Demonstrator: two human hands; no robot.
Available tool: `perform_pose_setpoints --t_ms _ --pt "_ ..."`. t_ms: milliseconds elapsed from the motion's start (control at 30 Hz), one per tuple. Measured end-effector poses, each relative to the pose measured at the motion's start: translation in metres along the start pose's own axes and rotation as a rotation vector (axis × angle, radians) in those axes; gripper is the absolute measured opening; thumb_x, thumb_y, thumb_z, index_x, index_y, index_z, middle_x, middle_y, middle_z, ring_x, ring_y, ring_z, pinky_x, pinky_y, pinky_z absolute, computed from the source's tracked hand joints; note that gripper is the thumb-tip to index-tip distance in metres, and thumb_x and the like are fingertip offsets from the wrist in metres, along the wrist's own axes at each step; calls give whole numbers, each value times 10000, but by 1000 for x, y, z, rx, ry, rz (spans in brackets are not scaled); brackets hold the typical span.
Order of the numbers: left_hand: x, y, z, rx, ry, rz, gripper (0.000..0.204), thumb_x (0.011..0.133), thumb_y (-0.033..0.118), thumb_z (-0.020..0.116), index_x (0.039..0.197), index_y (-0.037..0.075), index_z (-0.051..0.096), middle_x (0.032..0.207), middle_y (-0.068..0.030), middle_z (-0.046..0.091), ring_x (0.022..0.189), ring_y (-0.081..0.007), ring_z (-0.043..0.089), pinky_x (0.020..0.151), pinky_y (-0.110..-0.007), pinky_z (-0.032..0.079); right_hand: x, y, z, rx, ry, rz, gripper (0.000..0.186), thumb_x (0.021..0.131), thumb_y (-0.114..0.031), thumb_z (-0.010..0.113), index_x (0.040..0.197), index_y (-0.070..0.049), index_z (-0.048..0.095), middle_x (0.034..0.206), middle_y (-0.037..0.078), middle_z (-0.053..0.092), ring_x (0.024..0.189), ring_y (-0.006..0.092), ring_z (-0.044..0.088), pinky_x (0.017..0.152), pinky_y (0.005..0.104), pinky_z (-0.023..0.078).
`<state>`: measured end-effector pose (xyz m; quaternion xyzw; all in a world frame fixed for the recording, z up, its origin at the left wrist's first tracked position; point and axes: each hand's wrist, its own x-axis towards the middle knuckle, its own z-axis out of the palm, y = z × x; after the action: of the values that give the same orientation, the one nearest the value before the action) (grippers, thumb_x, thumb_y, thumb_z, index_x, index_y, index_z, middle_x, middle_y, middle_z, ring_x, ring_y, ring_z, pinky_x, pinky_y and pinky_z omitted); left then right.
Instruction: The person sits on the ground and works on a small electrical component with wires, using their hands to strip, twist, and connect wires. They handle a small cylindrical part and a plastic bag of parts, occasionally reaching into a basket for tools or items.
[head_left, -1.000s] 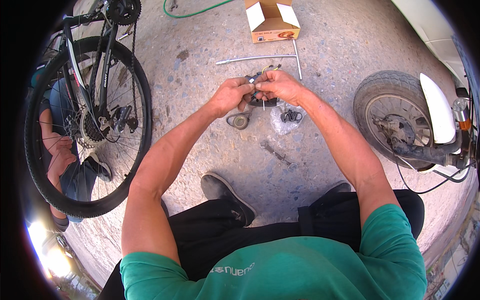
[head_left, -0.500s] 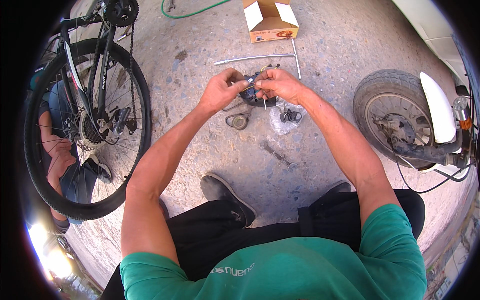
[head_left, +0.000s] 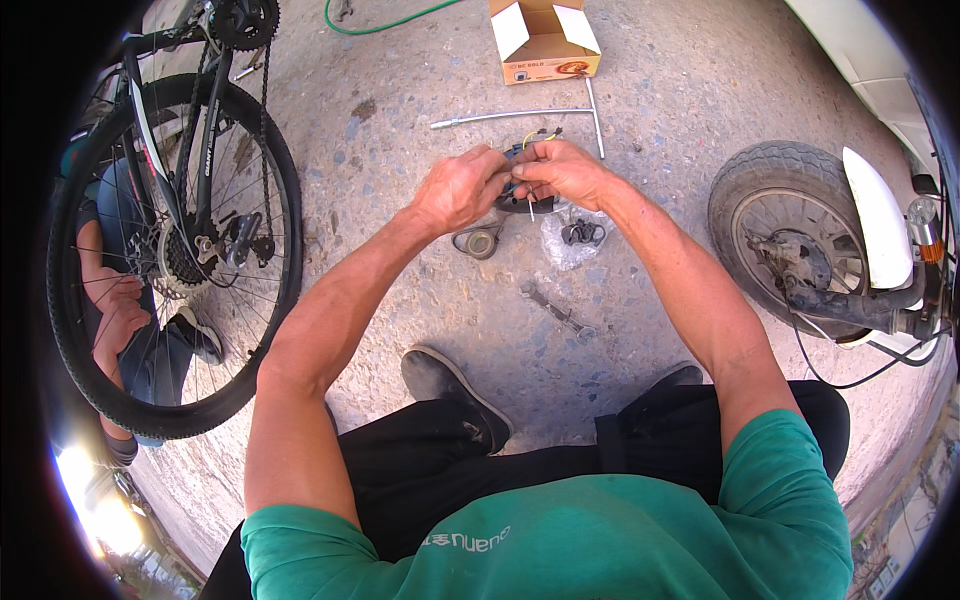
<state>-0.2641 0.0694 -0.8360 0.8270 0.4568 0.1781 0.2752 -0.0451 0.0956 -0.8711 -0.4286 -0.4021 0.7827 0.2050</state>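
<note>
My left hand (head_left: pixel 462 188) and my right hand (head_left: pixel 562 172) meet fingertip to fingertip above a dark round part (head_left: pixel 514 206) with wires, which lies on the concrete. The left fingers are pinched together with their backs upward; what they grip is hidden. A thin tool with a pale shaft (head_left: pixel 532 210) sticks out below the bent fingers of my right hand. Yellow and black wires (head_left: pixel 541 134) rise behind the hands. Just nearer to me are a roll of tape (head_left: pixel 479 243) and a clear plastic bag (head_left: pixel 570 240) with black cable in it.
Beyond the hands lie a T-handled metal wrench (head_left: pixel 520 117) and an open cardboard box (head_left: pixel 545 60). A spanner (head_left: pixel 556 308) rests near my feet. On the left stands a bicycle (head_left: pixel 175 255), with another person's hands (head_left: pixel 122 310) behind its wheel; a scooter wheel (head_left: pixel 785 235) is at right.
My left hand has turned over and moved slightly right and down, its back now hiding the yellow wire seen between the fingers. My right hand has barely moved.
</note>
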Motion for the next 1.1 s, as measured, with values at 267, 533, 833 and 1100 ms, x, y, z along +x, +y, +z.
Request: perform_pose_setpoints --t_ms 267,533,833,1100 --pt "3 4 15 -1063 -104 -709 276 1005 254 539 879 21 617 684 -60 565 472 -146 496 451 -326 412 0 1 0 51 -30 -28 199 981 -157 678 1108 -20 610 1012 73 708 853 146 720 731 272 584" --pt "0 -6 8 -1096 -36 -805 441 1050 448 502 920 43 617 697 -75 594 448 -137 463 415 -298 378 -4 -1 2 15 19 -45 205 979 -165 676 1105 -17 612 1020 76 698 849 152 719 718 273 581" --pt "-4 -1 0 -81 21 -158 220 906 208 688 1102 106 686 1062 -93 690 887 -292 690 780 -393 557 -1 1 -1 -5 14 -6 215 983 -170 657 1128 -25 594 1019 70 705 858 156 724 726 277 570" --pt "1 0 1 -85 25 -63 183 943 197 627 1049 53 666 916 -121 676 818 -298 698 698 -410 555 -2 -1 0 -9 -14 -10 210 986 -172 655 1123 -25 593 1026 70 711 858 152 723 730 276 569"
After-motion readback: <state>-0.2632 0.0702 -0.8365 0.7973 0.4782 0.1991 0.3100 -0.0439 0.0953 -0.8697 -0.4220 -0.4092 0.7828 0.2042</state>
